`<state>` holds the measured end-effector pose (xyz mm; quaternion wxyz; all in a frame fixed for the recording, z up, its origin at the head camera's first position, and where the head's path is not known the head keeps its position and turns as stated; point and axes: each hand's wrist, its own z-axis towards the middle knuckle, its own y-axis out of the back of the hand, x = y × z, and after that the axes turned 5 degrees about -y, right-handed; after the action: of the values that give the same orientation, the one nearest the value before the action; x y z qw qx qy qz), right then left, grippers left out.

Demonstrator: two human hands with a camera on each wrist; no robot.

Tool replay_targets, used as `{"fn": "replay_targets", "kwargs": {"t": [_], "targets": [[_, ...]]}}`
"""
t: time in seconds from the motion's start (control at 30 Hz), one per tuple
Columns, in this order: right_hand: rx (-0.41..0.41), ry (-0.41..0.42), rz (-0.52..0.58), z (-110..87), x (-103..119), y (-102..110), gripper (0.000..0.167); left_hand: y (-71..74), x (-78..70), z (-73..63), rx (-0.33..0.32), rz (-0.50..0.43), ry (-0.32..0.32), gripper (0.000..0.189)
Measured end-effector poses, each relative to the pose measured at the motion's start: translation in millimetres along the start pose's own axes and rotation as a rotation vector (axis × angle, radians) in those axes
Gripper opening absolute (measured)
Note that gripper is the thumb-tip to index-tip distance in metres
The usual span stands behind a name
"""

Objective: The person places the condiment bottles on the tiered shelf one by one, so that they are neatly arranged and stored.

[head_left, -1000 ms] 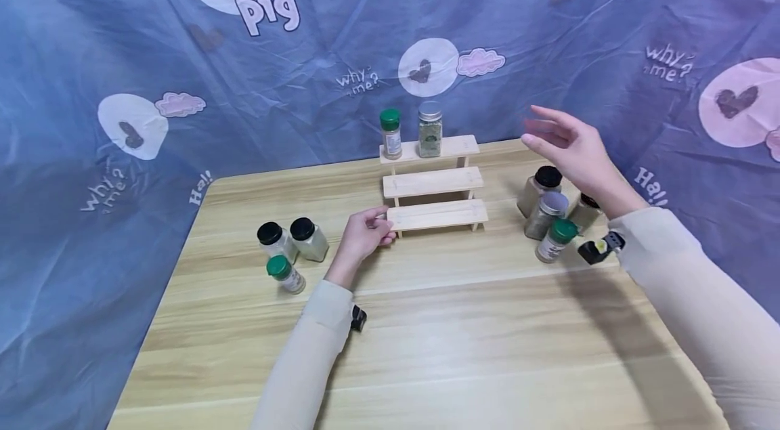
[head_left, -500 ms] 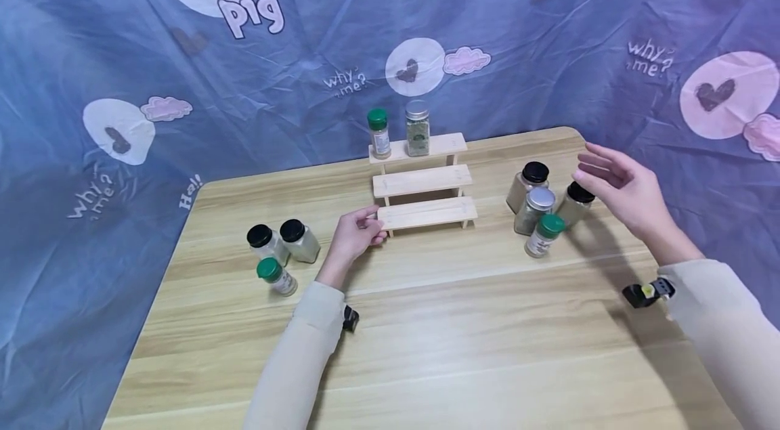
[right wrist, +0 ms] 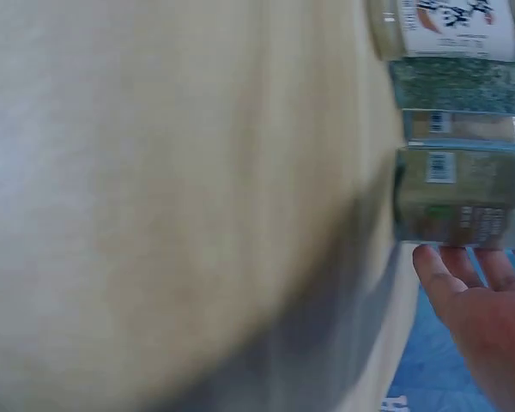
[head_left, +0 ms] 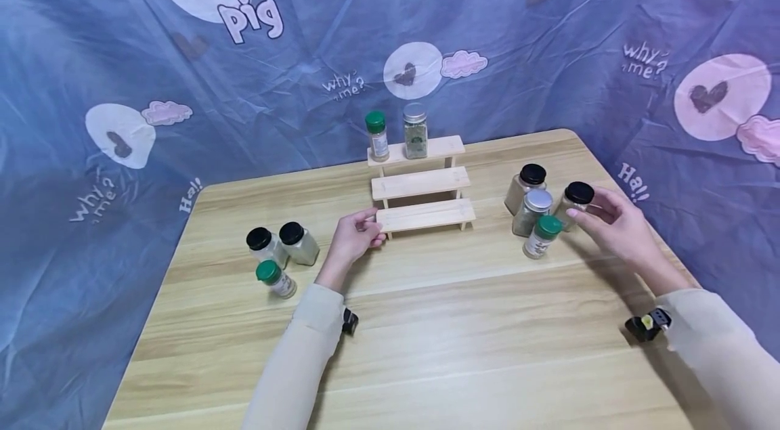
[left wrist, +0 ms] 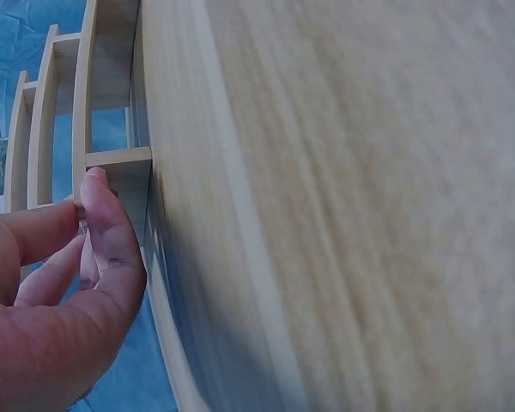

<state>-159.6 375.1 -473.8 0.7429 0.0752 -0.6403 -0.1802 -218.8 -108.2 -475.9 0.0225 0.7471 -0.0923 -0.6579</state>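
Note:
My left hand (head_left: 356,237) pinches the left end of the lowest step of a three-tier wooden shelf (head_left: 426,215); the left wrist view shows its thumb and fingers (left wrist: 112,232) at the board's corner. On the right, my right hand (head_left: 621,230) has its thumb and fingers about a black-lidded spice jar (head_left: 567,213) that stands upright. In the right wrist view the jar (right wrist: 463,197) holds brownish powder, with the fingertips right at its side. On the top step stand a green-capped spice bottle (head_left: 378,142) and a silver-lidded jar of green herbs (head_left: 416,135).
Beside the right hand stand another black-lidded jar (head_left: 523,191), a silver-lidded jar (head_left: 531,217) and a green-capped bottle (head_left: 539,240), close together. At left are two black-lidded jars (head_left: 302,247) and a green-capped bottle (head_left: 282,283). A blue patterned cloth (head_left: 292,91) hangs behind the table (head_left: 426,349).
My right hand has moved right, then down to the rear black-lidded jar, its thumb and fingers now about it. The left hand stays at the shelf. The head view has shifted slightly.

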Motion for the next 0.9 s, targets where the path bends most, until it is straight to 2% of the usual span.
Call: {"fn": "replay_targets", "kwargs": {"t": [0.2, 0.37, 0.47, 0.6, 0.73, 0.83, 0.9], "targets": [[-0.01, -0.013, 0.005, -2.3, -12.0, -1.4, 0.044, 0.7, 0.5, -0.6, -0.012, 0.005, 0.007, 0.05], [0.0, -0.02, 0.012, -2.9, -13.2, 1.6, 0.043, 0.3, -0.1, -0.8, -0.003, 0.002, 0.001, 0.05], [-0.015, -0.054, -0.01, -4.4, -10.2, 2.7, 0.037, -0.5, -0.2, -0.5, 0.005, -0.004, -0.001, 0.051], [-0.038, -0.07, -0.032, -0.8, -0.5, 6.2, 0.031, -0.7, -0.7, -0.1, 0.011, -0.008, 0.002, 0.051], [-0.019, -0.03, 0.005, 13.5, 14.4, 10.0, 0.027, 0.1, 0.0, 0.0, 0.004, -0.014, 0.005, 0.051], [-0.002, 0.002, 0.079, 26.3, 28.2, 11.4, 0.03, 0.7, -0.3, 0.0, 0.001, -0.019, 0.005, 0.051], [0.011, 0.029, 0.146, 34.1, 37.8, 12.2, 0.037, 0.7, -0.5, -0.1, 0.003, -0.02, 0.005, 0.051]]}}
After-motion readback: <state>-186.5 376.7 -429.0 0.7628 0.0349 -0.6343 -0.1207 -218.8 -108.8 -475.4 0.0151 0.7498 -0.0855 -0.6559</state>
